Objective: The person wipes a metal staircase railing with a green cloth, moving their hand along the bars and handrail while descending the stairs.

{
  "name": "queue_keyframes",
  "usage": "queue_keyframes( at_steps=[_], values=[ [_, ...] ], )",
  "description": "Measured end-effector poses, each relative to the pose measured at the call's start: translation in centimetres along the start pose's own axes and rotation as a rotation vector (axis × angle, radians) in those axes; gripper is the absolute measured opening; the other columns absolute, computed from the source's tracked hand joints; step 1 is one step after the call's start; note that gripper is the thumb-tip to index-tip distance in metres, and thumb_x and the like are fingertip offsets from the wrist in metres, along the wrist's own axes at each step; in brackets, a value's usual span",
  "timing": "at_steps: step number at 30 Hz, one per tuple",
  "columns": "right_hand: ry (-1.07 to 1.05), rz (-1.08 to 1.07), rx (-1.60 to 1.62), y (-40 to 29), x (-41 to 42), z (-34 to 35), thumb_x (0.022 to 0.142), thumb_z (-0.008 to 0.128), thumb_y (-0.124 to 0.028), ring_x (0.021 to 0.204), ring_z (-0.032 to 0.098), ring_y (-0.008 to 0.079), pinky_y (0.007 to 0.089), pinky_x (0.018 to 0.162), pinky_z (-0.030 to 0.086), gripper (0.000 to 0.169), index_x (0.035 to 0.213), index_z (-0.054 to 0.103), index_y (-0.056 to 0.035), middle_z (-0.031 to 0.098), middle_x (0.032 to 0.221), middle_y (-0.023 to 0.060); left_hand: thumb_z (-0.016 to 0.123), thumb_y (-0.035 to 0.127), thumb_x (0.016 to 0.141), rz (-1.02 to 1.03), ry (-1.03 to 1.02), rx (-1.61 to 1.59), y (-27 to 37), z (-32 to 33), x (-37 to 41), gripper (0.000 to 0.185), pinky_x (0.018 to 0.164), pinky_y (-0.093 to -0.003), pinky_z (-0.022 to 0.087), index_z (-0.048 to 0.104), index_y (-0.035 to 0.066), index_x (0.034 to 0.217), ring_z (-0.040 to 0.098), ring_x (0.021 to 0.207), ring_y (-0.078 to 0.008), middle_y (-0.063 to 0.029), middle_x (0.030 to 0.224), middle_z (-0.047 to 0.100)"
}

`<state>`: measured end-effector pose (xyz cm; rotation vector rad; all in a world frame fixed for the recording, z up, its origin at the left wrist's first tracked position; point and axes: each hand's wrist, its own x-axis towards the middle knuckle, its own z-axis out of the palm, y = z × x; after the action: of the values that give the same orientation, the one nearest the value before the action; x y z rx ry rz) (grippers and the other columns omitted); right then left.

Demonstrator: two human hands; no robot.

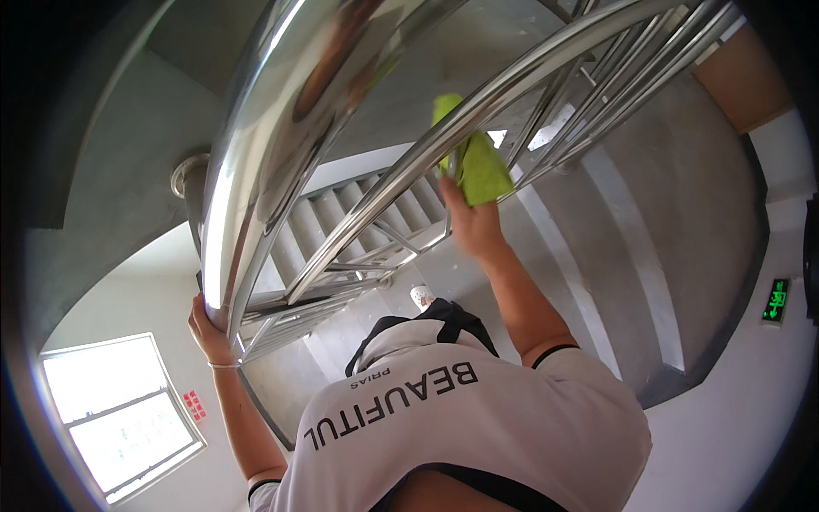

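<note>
My right hand (477, 224) holds a yellow-green cloth (483, 169) against the upright bars of a stainless steel stair railing; part of the cloth shows above the thinner rail (409, 157). At the left, my left hand (211, 329) rests at the lower end of the thick polished steel handrail (256, 192), its fingers against the metal. The handrail hides some of that hand's grip. A white shirt with dark lettering covers my front, and a pale band circles my left wrist.
Grey stairs (333, 211) descend beyond the railing, and curved steps (576, 237) lie at the right. A white patterned cup-like object (421, 296) is on the floor. A window (121, 416) is at lower left; a green lit exit sign (776, 301) hangs on the right wall.
</note>
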<state>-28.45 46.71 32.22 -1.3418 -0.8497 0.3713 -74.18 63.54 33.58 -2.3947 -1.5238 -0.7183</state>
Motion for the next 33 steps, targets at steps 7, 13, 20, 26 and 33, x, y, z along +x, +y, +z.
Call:
queue_keyframes(
  at_steps=[7,13,20,26,33],
  values=[
    [0.035,0.191,0.118,11.1,-1.4,1.2,0.087,0.059,-0.020,0.082,0.054,0.0136,0.0289,0.072,0.044,0.023,0.100,0.056,-0.0004,0.058,0.091,0.0037,0.057,0.001,0.082,0.009,0.039,0.032,0.8,-0.7,0.1,0.045,0.088,-0.0365,0.042,0.046,0.000,0.126,0.052,0.101,-0.0295,-0.0166,0.110,0.053],
    [-0.322,0.396,-0.563,26.2,-6.6,-1.6,0.084,0.055,-0.016,0.095,0.058,0.0314,0.0388,0.080,0.044,0.029,0.107,0.053,0.0017,0.060,0.102,0.0195,0.054,0.002,0.085,0.016,0.055,-0.033,0.1,0.0,0.4,0.041,0.087,-0.0354,0.043,0.047,-0.001,0.125,0.052,0.099,-0.0286,-0.0170,0.110,0.053],
    [-0.543,0.321,-0.525,18.5,-9.1,1.5,0.082,0.048,-0.014,0.095,0.057,0.0374,0.0410,0.079,0.045,0.031,0.109,0.052,0.0016,0.059,0.099,0.0253,0.048,0.005,0.090,-0.091,-0.013,-0.060,2.0,-1.1,0.0,0.033,0.080,-0.0328,0.045,0.048,-0.001,0.123,0.054,0.093,-0.0246,-0.0158,0.106,0.054],
    [-0.561,0.577,-0.226,13.6,-6.5,6.4,0.080,0.050,-0.014,0.089,0.057,0.0266,0.0363,0.079,0.043,0.031,0.106,0.053,0.0021,0.060,0.093,0.0174,0.044,0.012,0.094,-0.027,0.058,-0.144,2.5,-0.6,1.0,0.027,0.078,-0.0320,0.044,0.052,-0.002,0.116,0.054,0.088,-0.0218,-0.0152,0.100,0.056],
    [-0.297,0.489,0.209,0.5,-4.2,7.8,0.082,0.056,-0.009,0.099,0.051,0.0173,0.0305,0.086,0.040,0.033,0.113,0.050,0.0030,0.056,0.108,0.0077,0.038,0.033,0.093,-0.451,-0.092,-0.727,8.4,-4.0,3.2,0.043,0.067,-0.0277,0.040,0.063,-0.002,0.090,0.049,0.070,-0.0136,-0.0073,0.073,0.059]
  ],
)
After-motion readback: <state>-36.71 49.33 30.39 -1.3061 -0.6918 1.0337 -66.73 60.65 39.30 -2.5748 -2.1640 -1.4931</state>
